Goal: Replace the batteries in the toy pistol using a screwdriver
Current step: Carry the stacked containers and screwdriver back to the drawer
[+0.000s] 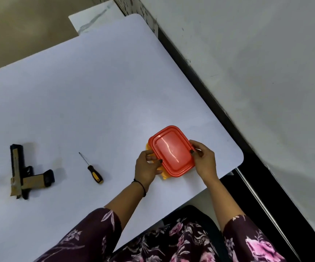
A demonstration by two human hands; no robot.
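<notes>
A black and tan toy pistol lies flat at the left of the white table. A small screwdriver with a black and yellow handle lies to its right, tip pointing away from me. A yellow plastic box with an orange-red lid sits near the table's right corner. My left hand grips the box's left side, fingers under the lid's rim. My right hand grips the right side, thumb on the lid's edge. The lid hides what is inside.
The white table ends in a rounded corner just right of the box. A grey wall runs along the right, with a dark gap between it and the table. My floral sleeves and lap fill the bottom.
</notes>
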